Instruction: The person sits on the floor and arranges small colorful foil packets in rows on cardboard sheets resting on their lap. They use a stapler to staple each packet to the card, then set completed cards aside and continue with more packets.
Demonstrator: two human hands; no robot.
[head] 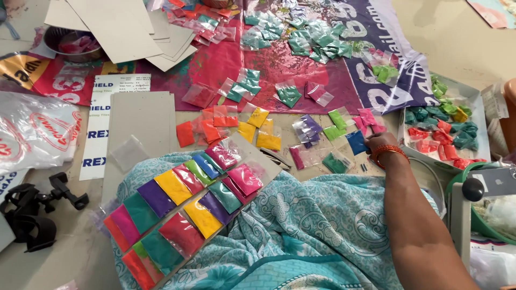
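Observation:
My right hand [378, 143], with red bangles at the wrist, reaches forward over the floor. Its curled fingers pinch the right edge of a small blue powder packet [356, 142]. Pink [368, 116], green [337, 119] and purple [307, 129] packets lie close around it. On my lap, over turquoise patterned cloth [317, 225], rests a grey card [262, 154] covered with two rows of packets in many colours [188, 198]. My left hand is out of sight.
A shallow box [473, 96] of red and teal packets sits at the right, beside a green tub [484, 228]. More packets are scattered across a printed banner [376, 32]. Grey card sheets [142, 115], a steel bowl [70, 43], a white plastic bag [32, 129] and a black clamp [37, 209] lie at the left.

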